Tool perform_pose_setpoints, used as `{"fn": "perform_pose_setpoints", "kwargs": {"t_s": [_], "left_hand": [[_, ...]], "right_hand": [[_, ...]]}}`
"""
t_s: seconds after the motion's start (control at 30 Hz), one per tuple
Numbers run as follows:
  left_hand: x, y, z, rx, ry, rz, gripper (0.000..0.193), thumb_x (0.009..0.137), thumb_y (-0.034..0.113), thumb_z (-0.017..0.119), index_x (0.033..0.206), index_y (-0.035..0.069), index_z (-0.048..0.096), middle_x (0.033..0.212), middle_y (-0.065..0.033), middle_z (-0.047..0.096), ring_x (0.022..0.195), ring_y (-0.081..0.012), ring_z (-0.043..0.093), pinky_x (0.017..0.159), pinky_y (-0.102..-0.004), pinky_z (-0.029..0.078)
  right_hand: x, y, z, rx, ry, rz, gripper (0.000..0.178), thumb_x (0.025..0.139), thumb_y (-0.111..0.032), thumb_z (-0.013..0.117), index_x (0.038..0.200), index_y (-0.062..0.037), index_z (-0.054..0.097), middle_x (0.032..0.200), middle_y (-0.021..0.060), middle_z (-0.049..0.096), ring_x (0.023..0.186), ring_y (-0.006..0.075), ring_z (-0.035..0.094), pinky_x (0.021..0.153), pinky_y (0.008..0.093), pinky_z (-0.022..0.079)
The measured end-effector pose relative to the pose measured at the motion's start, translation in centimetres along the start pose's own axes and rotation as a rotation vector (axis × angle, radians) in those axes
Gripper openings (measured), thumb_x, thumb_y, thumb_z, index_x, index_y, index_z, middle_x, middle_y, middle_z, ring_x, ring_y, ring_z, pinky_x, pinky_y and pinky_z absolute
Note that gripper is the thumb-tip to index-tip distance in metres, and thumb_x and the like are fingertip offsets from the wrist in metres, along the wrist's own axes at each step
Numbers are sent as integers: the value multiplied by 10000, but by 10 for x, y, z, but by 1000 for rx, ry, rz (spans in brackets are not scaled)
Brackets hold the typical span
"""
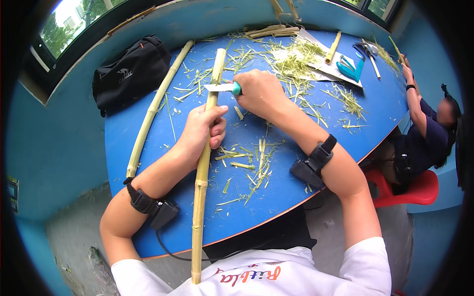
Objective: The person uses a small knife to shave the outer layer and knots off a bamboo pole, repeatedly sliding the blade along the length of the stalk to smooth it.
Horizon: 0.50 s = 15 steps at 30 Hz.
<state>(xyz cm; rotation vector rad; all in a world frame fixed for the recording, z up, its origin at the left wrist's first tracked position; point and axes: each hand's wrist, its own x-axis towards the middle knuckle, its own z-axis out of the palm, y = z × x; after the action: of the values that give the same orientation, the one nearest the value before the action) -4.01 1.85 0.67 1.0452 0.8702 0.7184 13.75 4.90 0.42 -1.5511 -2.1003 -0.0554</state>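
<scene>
One bamboo pole (199,195), slanting from before one white shirt (247,269) out over one blue surface (284,192). Two black strapped devices, one per forearm. One left hand (205,126), fingers wrapped around the pole short of its far end. One right hand (260,93), fingers clenched on the teal handle of one knife (224,88), blade crossing the pole just beyond the left hand. Green shavings (260,167), scattered, too many to count. One second pole (152,111), lying at left. One black bag (131,74), beside it. One teal tool (350,68), far right. One co-worker (427,123), at right.
</scene>
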Motion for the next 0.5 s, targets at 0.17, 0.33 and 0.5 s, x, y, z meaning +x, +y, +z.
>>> {"fn": "perform_pose_setpoints", "kwargs": {"t_s": [0.17, 0.33, 0.5], "left_hand": [[3, 0, 1, 2, 34, 17, 192, 914, 193, 547, 824, 118, 394, 553, 42, 347, 395, -47, 345, 362, -206, 265], [3, -1, 2, 30, 61, 6, 180, 913, 180, 545, 834, 117, 395, 554, 43, 346, 398, -44, 343, 362, -205, 263], [4, 0, -2, 36, 66, -1, 182, 914, 176, 545, 836, 120, 390, 552, 44, 345, 394, -42, 341, 356, -198, 264]], "right_hand": [[4, -2, 0, -51, 37, 36, 126, 712, -136, 615, 753, -41, 686, 732, 203, 661, 723, 383, 669, 669, 466, 532], [5, 1, 2, -97, 18, 40, 188, 735, -122, 632, 883, -46, 721, 739, 208, 661, 712, 372, 668, 670, 454, 535], [7, -1, 1, -93, -26, 68, 165, 718, -123, 631, 838, -42, 710, 753, 205, 667, 732, 372, 674, 685, 453, 538]]}}
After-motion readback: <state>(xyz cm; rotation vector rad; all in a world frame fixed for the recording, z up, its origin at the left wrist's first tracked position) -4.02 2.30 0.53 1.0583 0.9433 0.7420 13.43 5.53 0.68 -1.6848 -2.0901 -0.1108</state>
